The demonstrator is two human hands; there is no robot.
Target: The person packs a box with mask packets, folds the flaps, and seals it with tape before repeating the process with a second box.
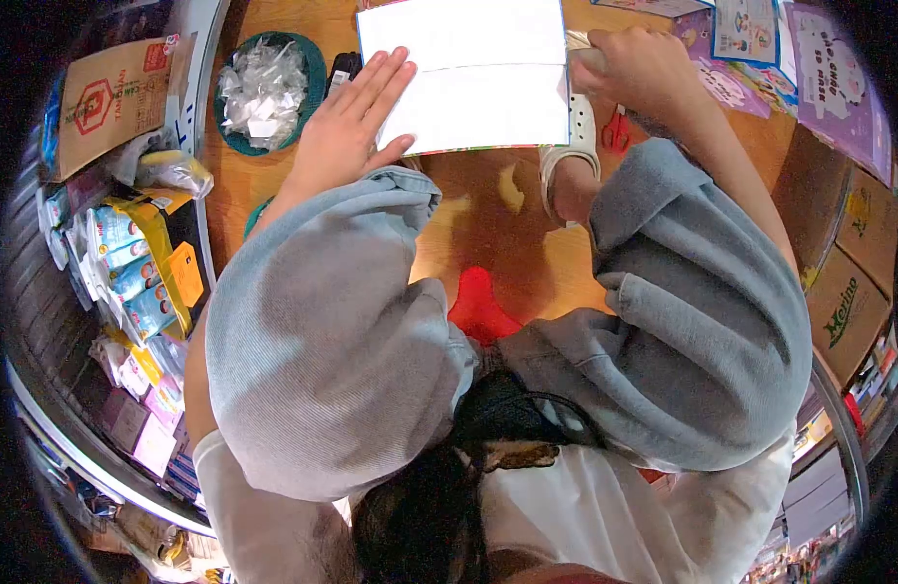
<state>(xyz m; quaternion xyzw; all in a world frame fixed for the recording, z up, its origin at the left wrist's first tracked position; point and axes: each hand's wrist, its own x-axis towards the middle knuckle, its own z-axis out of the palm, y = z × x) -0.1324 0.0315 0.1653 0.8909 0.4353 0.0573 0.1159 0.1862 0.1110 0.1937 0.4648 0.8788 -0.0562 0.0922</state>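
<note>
A white folded card or board (464, 83) with a thin blue edge and a crease across its middle lies in front of me at the top of the view. My left hand (357, 117) rests on its left side, fingers stretched flat and thumb near the lower edge. At the card's right edge, my right hand (639, 66) is closed around something small and pale that I cannot make out. Red-handled scissors (616, 128) lie on the floor below my right hand, beside a white clog (580, 136) on my foot.
A round green basket (316, 92) full of crumpled clear plastic stands left of the card. Purple printed packaging (838, 83) and cardboard boxes (848, 311) line the right. Shelves with a brown bag (108, 102) and blue packets (138, 273) run along the left. Beneath me is a red stool (480, 307).
</note>
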